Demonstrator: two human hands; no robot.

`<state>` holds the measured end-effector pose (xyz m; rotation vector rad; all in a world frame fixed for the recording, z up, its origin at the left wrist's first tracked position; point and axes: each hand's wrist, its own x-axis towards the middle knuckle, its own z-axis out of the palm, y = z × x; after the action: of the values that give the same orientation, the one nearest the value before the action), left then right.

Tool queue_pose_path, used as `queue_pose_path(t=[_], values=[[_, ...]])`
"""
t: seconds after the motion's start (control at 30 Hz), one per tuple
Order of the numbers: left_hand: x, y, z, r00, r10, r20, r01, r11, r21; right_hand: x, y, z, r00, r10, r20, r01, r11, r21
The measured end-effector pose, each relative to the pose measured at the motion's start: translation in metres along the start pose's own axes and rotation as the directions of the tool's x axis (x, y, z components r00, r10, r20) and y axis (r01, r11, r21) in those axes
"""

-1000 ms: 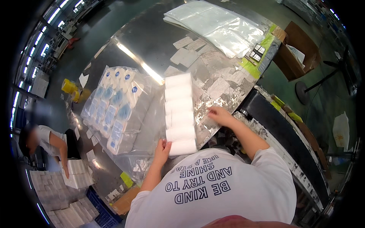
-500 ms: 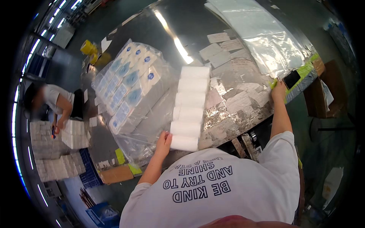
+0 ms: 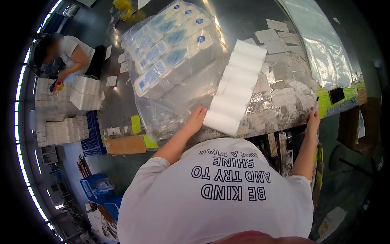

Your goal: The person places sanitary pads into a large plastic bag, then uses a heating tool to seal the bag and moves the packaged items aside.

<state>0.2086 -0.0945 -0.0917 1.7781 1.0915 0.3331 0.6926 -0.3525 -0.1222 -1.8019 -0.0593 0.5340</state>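
Note:
A long pack of several white paper rolls [image 3: 237,87] lies slantwise on the metal table. My left hand [image 3: 197,118] is closed at the pack's near left corner, its fingers pressed against the edge. My right hand [image 3: 312,121] grips a slim, pale, pen-like tool [image 3: 315,105] with a dark tip pointing up and away, near the table's right edge. Left of the rolls sits a big clear plastic bag [image 3: 166,95] filled with white and blue printed packs [image 3: 174,44]. Its loose mouth spreads toward my left forearm.
Flat clear bags [image 3: 321,44] are stacked at the far right. A black flat object [image 3: 336,95] lies on yellow-green tape along the right edge. Paper labels [image 3: 280,36] cover the table's middle. At left, a co-worker [image 3: 77,55] handles a tape dispenser [image 3: 57,86] beside wrapped white bundles [image 3: 85,93].
My view has turned, so the table appears swung round. My right hand has drawn back from the table's right corner and now shows the pen-like tool. My left hand stays at the rolls.

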Motion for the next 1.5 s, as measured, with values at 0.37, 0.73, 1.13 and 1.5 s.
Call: queue_pose_path(t=[0.37, 0.73, 1.13, 1.5], values=[[-0.007, -0.014, -0.013, 0.959, -0.048, 0.28, 0.149, 0.925, -0.351, -0.254, -0.061, 0.167, 0.559, 0.201, 0.804, -0.107, 0.98, -0.17], [-0.005, -0.012, -0.022, 0.936, -0.013, 0.351, 0.08, 0.981, -0.177, -0.278, -0.052, 0.19, 0.702, 0.16, 0.694, 0.108, 0.939, -0.326], [-0.001, -0.025, -0.015, 0.939, 0.017, 0.343, 0.059, 0.975, -0.212, -0.283, -0.056, 0.195, 0.673, 0.154, 0.723, 0.135, 0.936, -0.326], [0.001, -0.026, -0.014, 0.913, -0.024, 0.408, 0.173, 0.928, -0.332, -0.285, -0.06, 0.201, 0.726, 0.136, 0.674, 0.33, 0.791, -0.514]])
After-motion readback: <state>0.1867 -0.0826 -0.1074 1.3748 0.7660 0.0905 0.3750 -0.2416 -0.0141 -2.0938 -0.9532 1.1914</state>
